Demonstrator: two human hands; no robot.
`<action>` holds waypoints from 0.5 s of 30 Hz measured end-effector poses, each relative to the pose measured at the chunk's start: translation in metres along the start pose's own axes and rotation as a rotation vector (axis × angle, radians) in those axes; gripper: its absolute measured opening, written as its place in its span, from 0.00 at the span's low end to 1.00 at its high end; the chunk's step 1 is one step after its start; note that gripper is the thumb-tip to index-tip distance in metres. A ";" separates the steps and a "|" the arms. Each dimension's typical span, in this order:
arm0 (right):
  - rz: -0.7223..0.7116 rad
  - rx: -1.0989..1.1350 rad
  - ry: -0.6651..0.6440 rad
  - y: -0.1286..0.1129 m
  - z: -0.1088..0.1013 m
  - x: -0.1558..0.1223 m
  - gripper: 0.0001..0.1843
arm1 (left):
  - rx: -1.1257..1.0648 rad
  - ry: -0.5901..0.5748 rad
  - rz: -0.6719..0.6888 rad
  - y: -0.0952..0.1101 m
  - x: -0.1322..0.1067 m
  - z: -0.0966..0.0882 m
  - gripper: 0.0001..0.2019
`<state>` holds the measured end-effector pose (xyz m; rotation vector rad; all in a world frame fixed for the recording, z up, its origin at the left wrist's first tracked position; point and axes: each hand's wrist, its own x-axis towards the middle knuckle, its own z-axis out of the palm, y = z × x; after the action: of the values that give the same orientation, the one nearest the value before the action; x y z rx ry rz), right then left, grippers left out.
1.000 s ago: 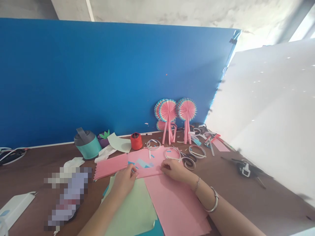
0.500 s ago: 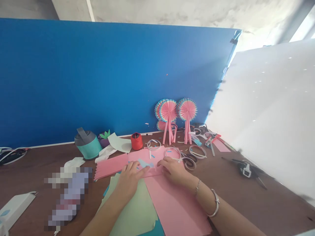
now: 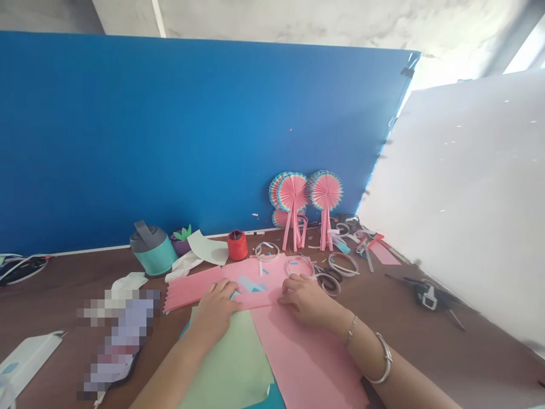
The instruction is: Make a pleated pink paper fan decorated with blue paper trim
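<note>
A narrow folded strip of pink paper (image 3: 259,299) lies across the middle of the desk, between my two hands. My left hand (image 3: 214,311) has its fingers closed over the strip's left end, its thumb on the near edge. At the right end my right hand (image 3: 305,302) pinches the same strip with bent fingers; its fingertips are partly hidden. A larger pink sheet (image 3: 310,358) spreads toward me under my right forearm. Beside it, below my left hand, lies a pale green sheet (image 3: 227,363). Pleated pink paper (image 3: 193,288) rests left of the strip.
Several pink pleated paper fans (image 3: 293,193) stand against the blue panel. A red thread spool (image 3: 237,245), a teal pot (image 3: 154,253), clear tape rolls (image 3: 343,263) and scissors (image 3: 328,278) sit behind my hands. A glue gun-like black tool (image 3: 428,295) lies right.
My left hand has shifted left and drawn its fingers in, from spread on the paper to closed on the strip's end. My right hand has slid slightly right along the strip.
</note>
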<state>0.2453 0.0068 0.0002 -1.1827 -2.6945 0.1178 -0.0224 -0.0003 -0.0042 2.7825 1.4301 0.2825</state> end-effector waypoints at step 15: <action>0.035 0.568 0.468 -0.017 0.012 0.008 0.13 | -1.027 0.240 -0.515 0.032 0.004 0.003 0.19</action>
<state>0.2252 0.0017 -0.0079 -0.9326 -2.0366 0.5043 0.0059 -0.0154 -0.0043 1.5605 1.3938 1.0009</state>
